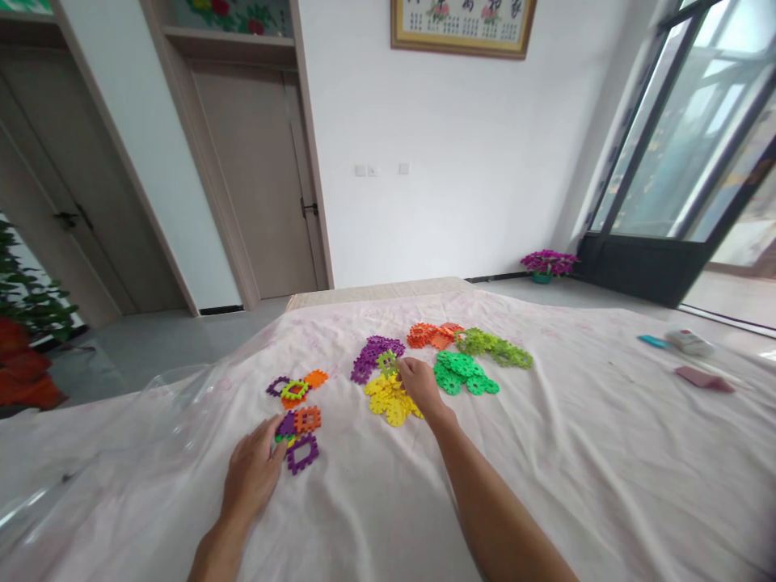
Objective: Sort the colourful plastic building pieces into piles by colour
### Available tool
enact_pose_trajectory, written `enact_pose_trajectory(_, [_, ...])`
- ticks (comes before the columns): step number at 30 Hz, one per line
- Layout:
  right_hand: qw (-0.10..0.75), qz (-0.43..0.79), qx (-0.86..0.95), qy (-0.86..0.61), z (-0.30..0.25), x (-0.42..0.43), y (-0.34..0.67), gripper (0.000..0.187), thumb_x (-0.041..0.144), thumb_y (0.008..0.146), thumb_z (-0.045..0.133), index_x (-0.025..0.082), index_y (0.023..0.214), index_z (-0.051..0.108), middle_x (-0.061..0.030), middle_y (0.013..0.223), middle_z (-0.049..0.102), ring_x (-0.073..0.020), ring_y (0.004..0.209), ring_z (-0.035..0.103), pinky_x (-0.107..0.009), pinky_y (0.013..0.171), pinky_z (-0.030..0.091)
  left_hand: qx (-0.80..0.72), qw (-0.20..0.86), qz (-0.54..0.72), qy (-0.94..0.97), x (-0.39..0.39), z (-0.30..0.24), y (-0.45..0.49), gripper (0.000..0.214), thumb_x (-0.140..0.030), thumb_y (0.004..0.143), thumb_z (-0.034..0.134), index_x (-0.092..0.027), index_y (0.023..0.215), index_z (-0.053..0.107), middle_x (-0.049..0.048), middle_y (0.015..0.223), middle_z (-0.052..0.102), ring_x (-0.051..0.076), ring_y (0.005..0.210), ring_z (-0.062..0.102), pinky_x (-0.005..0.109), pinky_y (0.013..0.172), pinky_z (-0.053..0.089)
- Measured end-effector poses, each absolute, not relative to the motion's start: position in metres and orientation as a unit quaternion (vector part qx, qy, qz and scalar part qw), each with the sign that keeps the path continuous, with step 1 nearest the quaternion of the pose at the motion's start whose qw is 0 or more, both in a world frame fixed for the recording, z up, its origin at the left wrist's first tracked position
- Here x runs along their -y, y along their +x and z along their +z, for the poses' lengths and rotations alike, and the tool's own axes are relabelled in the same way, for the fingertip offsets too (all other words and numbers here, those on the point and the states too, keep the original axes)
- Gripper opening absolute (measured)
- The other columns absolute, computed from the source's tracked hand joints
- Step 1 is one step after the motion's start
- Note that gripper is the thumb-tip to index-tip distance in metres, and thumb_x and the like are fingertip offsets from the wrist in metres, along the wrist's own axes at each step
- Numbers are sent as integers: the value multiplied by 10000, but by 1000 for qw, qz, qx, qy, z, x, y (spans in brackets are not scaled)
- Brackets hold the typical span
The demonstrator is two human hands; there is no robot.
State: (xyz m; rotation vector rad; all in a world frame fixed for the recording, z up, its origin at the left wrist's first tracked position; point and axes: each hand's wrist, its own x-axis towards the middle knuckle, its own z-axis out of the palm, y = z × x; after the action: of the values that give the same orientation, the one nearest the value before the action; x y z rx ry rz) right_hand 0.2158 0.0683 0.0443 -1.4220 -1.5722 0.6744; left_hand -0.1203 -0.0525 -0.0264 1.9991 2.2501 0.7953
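Note:
My right hand [418, 381] pinches a light green square building piece [386, 363] with notched edges, above the heap of yellow disc pieces [391, 399]. A purple heap [369, 356] lies just behind it. My left hand [253, 467] rests on the cloth at the left, thumb and fingers apart, touching a small mixed group. That group has an orange square piece [307, 419] and a purple piece [287, 425], with bits of green and yellow partly hidden underneath. A purple square frame [301, 454] lies closest to me.
Behind the left hand lie a yellow-green frame [294, 390] and an orange piece [316, 377]. Green discs [461, 373], orange pieces [432, 335] and light green pieces [494, 346] are heaped right of centre. Clear plastic [175, 404] spreads at left; a white packet [689, 343] sits far right.

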Motion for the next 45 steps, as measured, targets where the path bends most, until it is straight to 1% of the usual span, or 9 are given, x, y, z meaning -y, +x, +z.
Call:
enact_pose_trajectory(3, [561,392,471,-556,44,-83,250,368,444,895,574,179,640,570,-10,597,620,-105,461,524,-208,444,382,-726,21,258,637,52,-25,-120,495,-308,957,405,-190,1417,543,94,1463,578,229,1356,516,403,1172,335])
enact_pose_trajectory(6, [695,473,269,-469,44,-92,283,236,390,870,632,187,755,595,-24,740,695,-102,556,599,-198,496,493,-728,28,257,635,53,-23,-118,502,-307,953,400,-186,1420,540,93,1456,584,227,1352,520,401,1171,342])
enact_pose_trajectory(9, [743,498,145,-423,45,-96,305,60,242,866,626,212,857,575,-11,848,726,-106,698,674,-205,613,576,-728,30,256,635,53,-21,-118,496,-302,953,397,-193,1413,544,88,1453,587,224,1351,521,398,1173,338])
enact_pose_trajectory(11, [740,501,126,-431,45,-96,306,101,161,822,641,211,875,572,-6,841,727,-109,707,682,-208,623,585,-731,31,254,633,52,-22,-118,491,-300,951,399,-197,1408,548,88,1455,587,224,1352,520,401,1177,332])
enact_pose_trajectory(20, [569,460,462,-501,40,-72,223,308,231,788,625,158,1075,707,-61,927,757,-147,714,678,-236,601,532,-723,23,268,636,53,-24,-119,482,-313,950,429,-202,1396,575,84,1441,599,228,1338,532,393,1161,354])
enact_pose_trajectory(26, [392,268,762,-440,27,-37,161,263,187,878,556,217,1057,747,-44,1061,760,-195,974,690,-321,898,527,-729,22,267,630,56,-17,-115,471,-278,940,458,-224,1382,607,73,1414,625,233,1357,521,399,1171,343])
enact_pose_trajectory(34, [254,143,899,-328,24,4,116,498,194,941,552,235,1436,537,-69,1453,579,-232,1298,524,-355,1094,401,-693,37,264,670,58,-12,-110,461,-244,942,454,-219,1368,628,75,1403,635,242,1378,502,434,1190,328])
enact_pose_trajectory(40, [189,112,909,-354,29,3,109,306,257,1014,474,248,1253,664,-74,1283,691,-231,1165,605,-346,1011,421,-678,54,260,685,58,-9,-108,450,-203,931,456,-238,1335,650,42,1394,646,230,1397,484,435,1202,312])
enact_pose_trajectory(45, [214,128,883,-398,21,-3,113,278,247,1019,456,215,1135,707,-82,1134,742,-209,1069,655,-295,963,444,-673,50,260,690,56,-13,-109,432,-250,948,443,-258,1325,655,20,1387,653,234,1402,482,446,1194,324])
